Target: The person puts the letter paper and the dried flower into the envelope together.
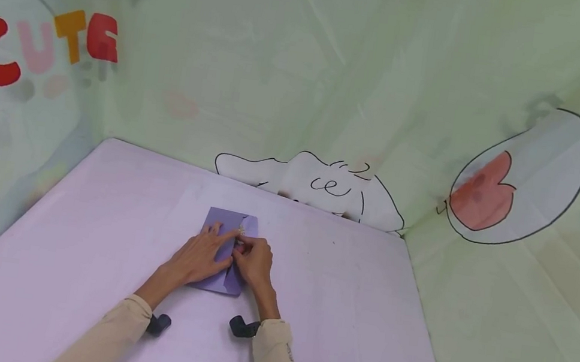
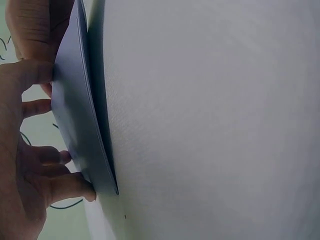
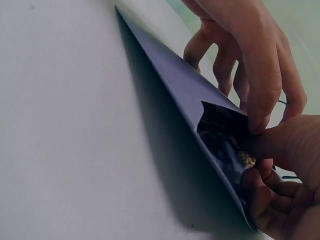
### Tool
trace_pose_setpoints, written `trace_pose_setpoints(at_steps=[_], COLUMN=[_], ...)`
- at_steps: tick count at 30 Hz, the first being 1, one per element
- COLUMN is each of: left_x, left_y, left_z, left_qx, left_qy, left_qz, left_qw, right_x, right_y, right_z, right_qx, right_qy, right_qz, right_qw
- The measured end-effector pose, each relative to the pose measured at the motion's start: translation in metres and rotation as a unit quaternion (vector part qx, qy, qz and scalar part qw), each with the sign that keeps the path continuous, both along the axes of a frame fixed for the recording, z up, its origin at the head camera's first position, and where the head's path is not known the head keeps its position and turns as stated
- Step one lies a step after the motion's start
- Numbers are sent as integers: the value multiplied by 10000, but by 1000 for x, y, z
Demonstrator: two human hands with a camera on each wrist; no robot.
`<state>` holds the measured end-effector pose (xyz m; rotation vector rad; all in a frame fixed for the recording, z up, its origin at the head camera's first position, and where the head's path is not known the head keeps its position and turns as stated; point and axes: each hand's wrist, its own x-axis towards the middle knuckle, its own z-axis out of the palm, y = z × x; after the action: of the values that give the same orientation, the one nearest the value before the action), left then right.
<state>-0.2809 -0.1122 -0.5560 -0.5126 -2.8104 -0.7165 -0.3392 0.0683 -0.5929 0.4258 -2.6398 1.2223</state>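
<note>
A purple envelope [image 1: 214,283] lies on the table, its right long side folded into a paler flap [image 1: 250,224]. My left hand [image 1: 199,257] rests on it with fingers spread, the index fingertip close to a small yellowish, bumpy decoration [image 3: 246,159]. At the flap, my right hand [image 1: 255,261] has its thumb and fingers curled and pinches the edge beside that decoration; fingertips hide the exact spot. In the right wrist view the envelope [image 3: 175,90] stands partly raised, with a dark gap showing by the fingers. From the left wrist, the envelope [image 2: 77,110] appears edge-on.
The pale lilac table [image 1: 350,309] spreads around the envelope. Light green cloth [image 1: 259,80] with printed letters and drawings hangs behind and at the sides. Each wrist carries a black camera mount [image 1: 243,327].
</note>
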Motion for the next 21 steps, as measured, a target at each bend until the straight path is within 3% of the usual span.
trace_pose_setpoints(at_steps=[4,9,14,17,21], left_x=[-1,-2,-1,-1,1], left_y=[1,2,2,1,-1], left_z=[-1,-1,-1,-4,-7], left_qx=[87,122,144,130,64], left_qy=[-78,-105,-96,-93,-123], left_qz=[-36,-85,-84,-86,-102], left_qw=[9999,9998,9998,9998,9999], right_x=[-17,-23,-17,-8,7], right_y=[3,4,-3,-6,-7], right_z=[-23,-32,-23,-13,3], right_qx=[4,-48,8,-149,-357], right_qy=[-500,-675,-767,-899,-746], right_qz=[-239,-422,-601,-660,-593], right_qw=[9985,9968,9952,9937,9948])
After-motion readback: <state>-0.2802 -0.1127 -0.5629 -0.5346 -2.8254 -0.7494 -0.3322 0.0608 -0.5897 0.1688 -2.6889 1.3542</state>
